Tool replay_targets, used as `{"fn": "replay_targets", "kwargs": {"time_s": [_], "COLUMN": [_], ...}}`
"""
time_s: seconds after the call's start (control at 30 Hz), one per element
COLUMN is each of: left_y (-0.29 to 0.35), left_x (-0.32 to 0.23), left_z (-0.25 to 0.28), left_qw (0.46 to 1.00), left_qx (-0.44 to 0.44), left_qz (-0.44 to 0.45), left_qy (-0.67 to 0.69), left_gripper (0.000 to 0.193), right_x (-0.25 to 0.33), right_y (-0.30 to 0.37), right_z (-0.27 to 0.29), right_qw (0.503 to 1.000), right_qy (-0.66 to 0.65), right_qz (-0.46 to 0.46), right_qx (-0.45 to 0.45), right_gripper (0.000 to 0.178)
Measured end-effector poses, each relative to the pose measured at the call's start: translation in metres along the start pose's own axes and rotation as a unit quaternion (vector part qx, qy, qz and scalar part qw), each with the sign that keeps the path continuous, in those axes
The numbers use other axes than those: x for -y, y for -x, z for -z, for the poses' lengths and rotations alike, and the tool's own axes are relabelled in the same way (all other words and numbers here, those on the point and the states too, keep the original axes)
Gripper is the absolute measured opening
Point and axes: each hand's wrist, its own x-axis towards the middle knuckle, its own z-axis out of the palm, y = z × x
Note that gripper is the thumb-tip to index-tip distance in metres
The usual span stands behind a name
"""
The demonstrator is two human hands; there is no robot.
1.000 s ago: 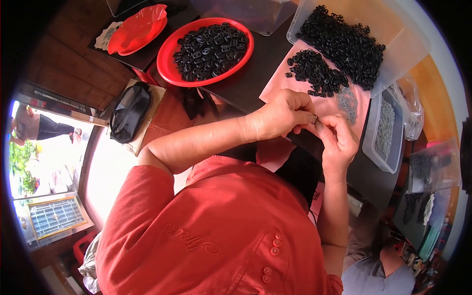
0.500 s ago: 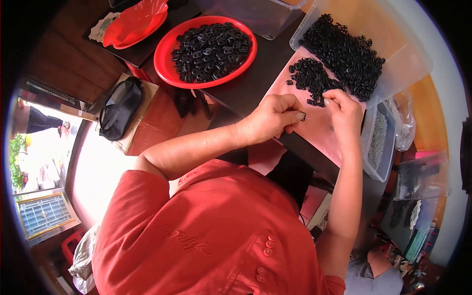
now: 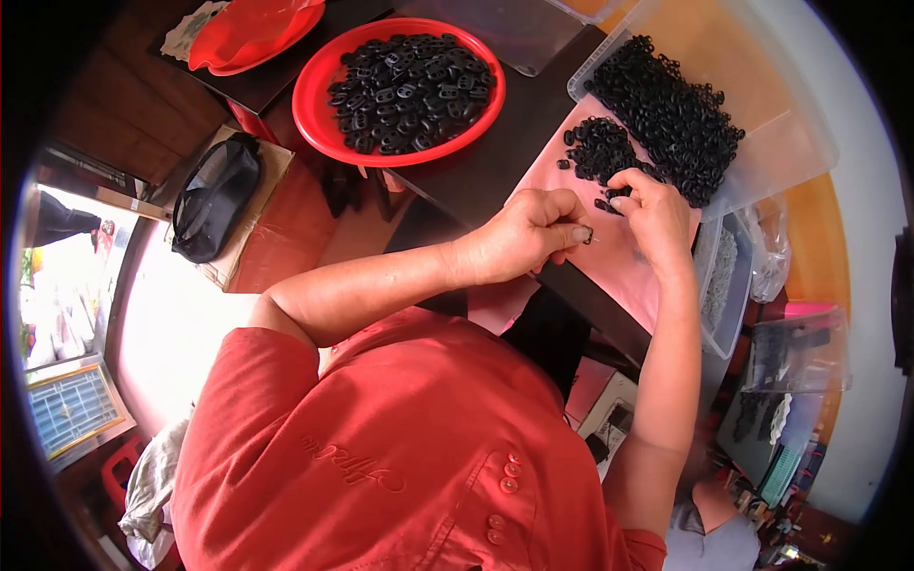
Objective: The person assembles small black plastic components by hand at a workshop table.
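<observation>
Sideways, small black part in left hand fingertips, tip toward right hand

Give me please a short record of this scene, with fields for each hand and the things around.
left hand: pinches a small dark part at its fingertips
right hand: fingers on the black rings heaped on the pink sheet
clear tub: holds more black rings, beside the sheet
red bowl: full of black pieces
grey tray: right of the sheet
</observation>
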Motion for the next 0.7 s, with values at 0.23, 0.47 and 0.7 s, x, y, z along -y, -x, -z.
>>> {"fn": "replay_targets", "kwargs": {"time_s": [0.23,0.47,0.7], "left_y": [0.002,0.001,0.002], "left_x": [0.0,0.003,0.006], "left_z": [-0.002,0.0,0.0], "left_qw": [1.0,0.999,0.999], "left_qx": [-0.002,0.011,0.013], "left_qz": [-0.02,-0.026,-0.03], "left_qy": [0.013,0.018,0.032], "left_gripper": [0.011,0.011,0.011], "right_x": [0.006,0.023,0.018], "right_y": [-0.01,-0.025,-0.026], "right_z": [0.001,-0.015,-0.011], "right_qw": [0.998,0.988,0.995], "right_qy": [0.046,0.027,0.004], "right_qz": [0.044,0.124,0.094], "right_qx": [-0.023,-0.082,-0.03], "right_gripper": [0.017,0.017,0.017]}}
